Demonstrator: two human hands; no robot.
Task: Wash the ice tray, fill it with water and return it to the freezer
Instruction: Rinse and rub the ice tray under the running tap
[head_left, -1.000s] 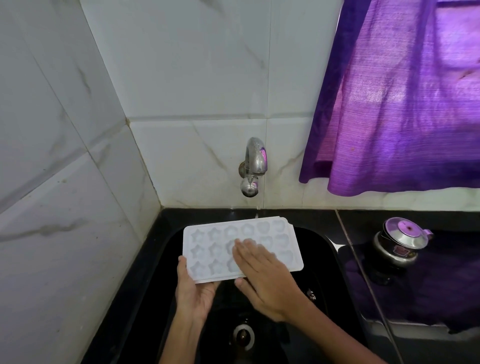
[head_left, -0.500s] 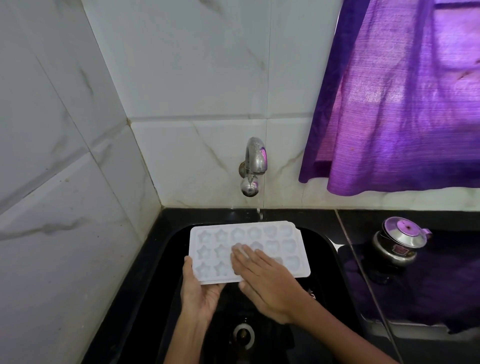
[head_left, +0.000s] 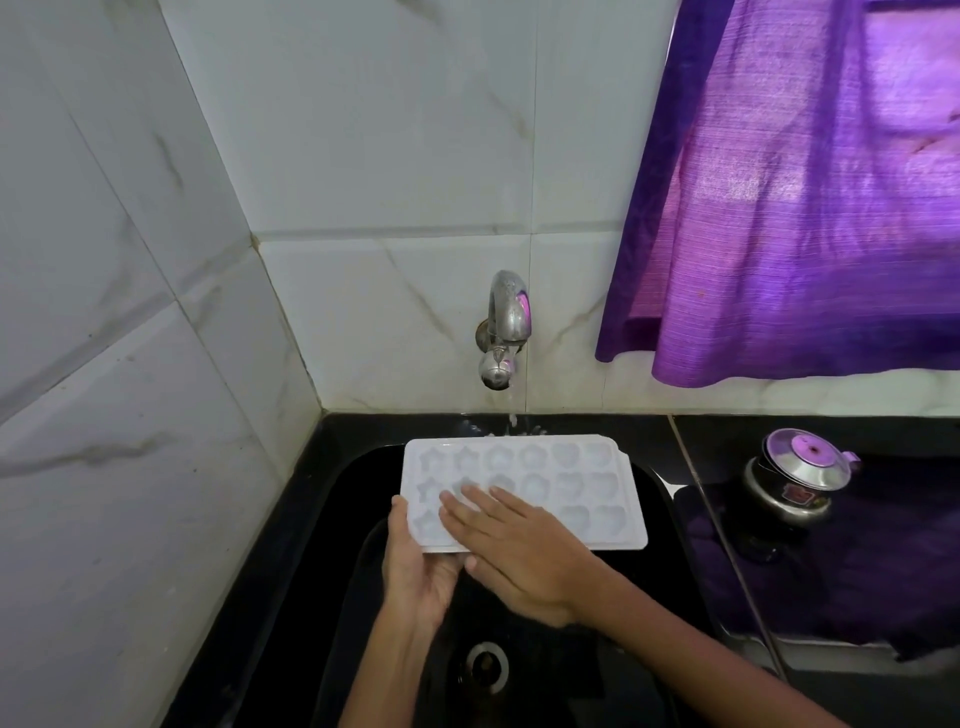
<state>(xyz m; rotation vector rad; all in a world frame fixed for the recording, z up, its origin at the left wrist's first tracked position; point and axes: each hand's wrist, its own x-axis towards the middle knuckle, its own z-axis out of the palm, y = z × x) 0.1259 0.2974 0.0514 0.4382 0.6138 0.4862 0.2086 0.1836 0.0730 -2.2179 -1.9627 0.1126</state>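
Here, over a black sink, a person rinses a white ice tray beneath a running wall tap, whose thin stream lands at the tray's far edge, at twelve o'clock. The left hand supports the tray from below at its near-left corner, about seven o'clock, thumb hooked over the rim in a clasping grip. The right hand lies flat across the moulded cavities, fingers straight and spread, its grip released, rubbing the surface rather than holding it.

Judging by its thin walls and shaped star and heart pockets, the tray looks light and somewhat flexible, likely to twist if held by one corner once filled. Wet plastic will probably be slippery, so both short ends, at three and nine o'clock, seem the safest places to take hold, keeping the tray level. Filled with water, it would be heavier and prone to spilling on the way to the freezer.

At three o'clock on the dark bench stands a steel pot with lid, below a purple curtain.
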